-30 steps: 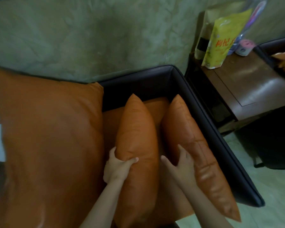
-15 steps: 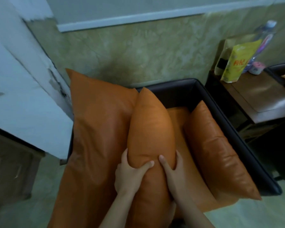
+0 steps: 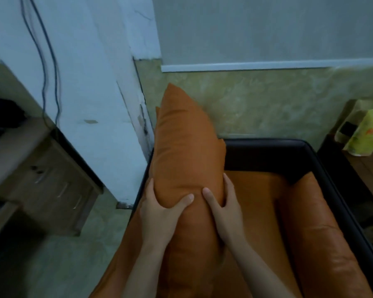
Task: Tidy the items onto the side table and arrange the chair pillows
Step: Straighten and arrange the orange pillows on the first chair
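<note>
Orange pillow [image 3: 187, 151] upright in black chair [image 3: 267, 145], both hands gripping it, left hand [image 3: 159, 216], right hand [image 3: 226, 214], second pillow [image 3: 310, 233] inside

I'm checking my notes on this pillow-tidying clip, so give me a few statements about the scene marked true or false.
1. Both the left hand and the right hand grip the upright orange pillow. True.
2. The second pillow lies on the floor. False: it leans inside the chair, on the side nearest the side table.
3. A yellow bag stands on the side table. True.
4. The chair has a white frame. False: the frame is black.
</note>
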Demonstrator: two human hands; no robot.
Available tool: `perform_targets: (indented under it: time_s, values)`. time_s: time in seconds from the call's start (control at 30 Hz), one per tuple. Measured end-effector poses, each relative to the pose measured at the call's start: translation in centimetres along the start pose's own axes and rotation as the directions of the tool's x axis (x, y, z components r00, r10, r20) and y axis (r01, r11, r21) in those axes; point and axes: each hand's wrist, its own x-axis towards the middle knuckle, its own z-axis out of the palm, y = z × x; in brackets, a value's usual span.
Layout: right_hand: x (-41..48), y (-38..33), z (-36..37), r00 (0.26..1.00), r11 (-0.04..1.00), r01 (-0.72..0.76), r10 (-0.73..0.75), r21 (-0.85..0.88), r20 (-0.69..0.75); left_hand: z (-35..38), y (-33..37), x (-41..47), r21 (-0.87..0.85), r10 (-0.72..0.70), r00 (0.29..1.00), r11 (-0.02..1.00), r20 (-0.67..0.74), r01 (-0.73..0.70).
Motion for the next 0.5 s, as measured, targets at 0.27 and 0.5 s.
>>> perform_targets:
  time_s: [0.27,0.5]
  values:
    - [0.0,-0.8,12.0,0.971,0.994,-0.105,0.097,0.023,0.219,-11.0,-3.3,5.6,-0.044,-0.149,0.988,0.988,0.043,0.151]
    - [1.9,0.1,17.9,0.972,0.971,-0.192,0.208,-0.145,0.107,-14.7,-8.4,12.6,-0.17,-0.443,0.855,0.852,0.269,0.496]
